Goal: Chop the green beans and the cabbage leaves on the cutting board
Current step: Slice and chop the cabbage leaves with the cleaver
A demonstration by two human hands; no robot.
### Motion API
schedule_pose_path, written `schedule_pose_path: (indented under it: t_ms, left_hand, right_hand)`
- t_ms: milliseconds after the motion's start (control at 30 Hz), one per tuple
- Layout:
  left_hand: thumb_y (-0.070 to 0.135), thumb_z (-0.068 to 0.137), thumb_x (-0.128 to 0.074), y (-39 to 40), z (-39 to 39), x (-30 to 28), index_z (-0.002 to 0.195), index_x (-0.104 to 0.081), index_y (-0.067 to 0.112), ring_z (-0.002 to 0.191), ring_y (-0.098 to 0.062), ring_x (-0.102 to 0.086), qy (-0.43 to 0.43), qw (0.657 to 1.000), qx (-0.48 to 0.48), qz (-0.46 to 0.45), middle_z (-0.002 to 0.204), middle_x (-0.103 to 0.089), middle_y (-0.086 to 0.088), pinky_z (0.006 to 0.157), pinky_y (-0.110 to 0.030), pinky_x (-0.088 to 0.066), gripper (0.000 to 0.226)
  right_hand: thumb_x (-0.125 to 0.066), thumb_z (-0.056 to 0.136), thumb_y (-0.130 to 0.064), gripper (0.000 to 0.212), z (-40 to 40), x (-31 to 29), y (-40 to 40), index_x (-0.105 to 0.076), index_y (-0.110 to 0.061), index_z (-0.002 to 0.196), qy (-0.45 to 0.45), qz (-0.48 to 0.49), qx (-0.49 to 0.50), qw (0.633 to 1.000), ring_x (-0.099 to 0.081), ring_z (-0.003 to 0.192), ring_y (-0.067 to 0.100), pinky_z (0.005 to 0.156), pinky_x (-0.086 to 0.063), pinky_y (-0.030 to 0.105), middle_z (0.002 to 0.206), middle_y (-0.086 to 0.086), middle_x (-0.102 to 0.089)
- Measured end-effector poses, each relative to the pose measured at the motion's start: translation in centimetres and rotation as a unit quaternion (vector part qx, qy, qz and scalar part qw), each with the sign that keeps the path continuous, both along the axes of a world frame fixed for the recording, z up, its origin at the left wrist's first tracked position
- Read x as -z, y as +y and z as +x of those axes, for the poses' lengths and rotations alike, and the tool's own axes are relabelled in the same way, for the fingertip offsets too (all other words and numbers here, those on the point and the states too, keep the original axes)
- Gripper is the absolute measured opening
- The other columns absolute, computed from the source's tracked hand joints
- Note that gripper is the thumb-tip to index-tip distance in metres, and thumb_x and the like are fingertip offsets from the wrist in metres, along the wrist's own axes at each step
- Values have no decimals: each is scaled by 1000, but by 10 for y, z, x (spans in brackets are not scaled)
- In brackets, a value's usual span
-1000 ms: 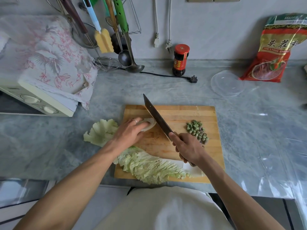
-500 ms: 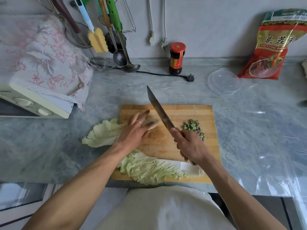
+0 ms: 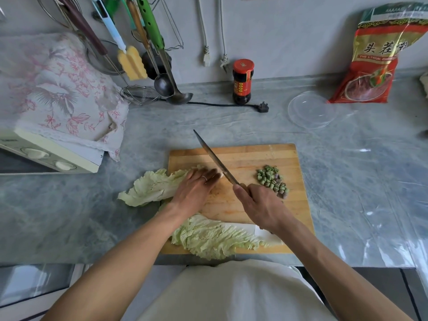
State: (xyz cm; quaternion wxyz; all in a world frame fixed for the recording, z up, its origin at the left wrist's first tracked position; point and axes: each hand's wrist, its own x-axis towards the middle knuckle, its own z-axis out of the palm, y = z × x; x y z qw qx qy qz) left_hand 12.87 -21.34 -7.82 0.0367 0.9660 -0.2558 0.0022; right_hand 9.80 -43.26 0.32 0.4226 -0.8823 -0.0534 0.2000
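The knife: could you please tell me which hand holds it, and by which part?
The right hand grips the knife by its handle; the left hand presses a cabbage leaf.

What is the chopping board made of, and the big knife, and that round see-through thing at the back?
The cutting board looks like wood or bamboo: pale brown strips with lines between them, matte and scuffed. The knife blade looks like metal, grey and dull; its handle is hidden inside the right hand. The round lid looks like thin clear plastic, since the counter shows through it.
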Motion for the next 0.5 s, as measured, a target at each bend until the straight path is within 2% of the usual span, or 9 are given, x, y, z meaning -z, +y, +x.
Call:
schedule_pose_path:
  t_ms: [100,267,367,500]
  left_hand:
    - [-10,76,-64,-4,-2,-2,134,-60,10,121,-33,-58,13,1000,-12,8,134,-62,-12,100,-46,-48,62]
    - [-13,78,-64,-10,-6,-2,141,-55,12,125,-30,-56,34,998,-49,-2,138,-60,-9,104,-44,-44,68]
    - [-10,81,-65,-14,-11,-3,139,-56,12,124,-30,-57,34,997,-66,-24,136,-61,-10,102,-43,-46,63]
    - [-6,82,-67,-19,-14,-4,139,-55,13,122,-28,-57,41,995,-90,-31,137,-60,-9,100,-40,-46,61]
  right_hand:
    - [-44,104,-44,52,0,6,6,-41,-14,62,-1,6,-12,1000,-33,40,9,43,-29,22,50,-4,-43]
    - [-40,105,-44,49,-2,10,9,-38,-16,64,-12,-12,-14,1000,-39,46,17,44,-29,25,54,1,-45]
    - [-40,104,-47,47,-5,10,11,-40,-17,67,-22,-9,-12,1000,-44,47,21,47,-35,36,57,4,-49]
    - [-40,104,-43,46,-5,9,10,-39,-18,66,-28,-1,-11,1000,-43,47,20,47,-32,31,57,3,-48]
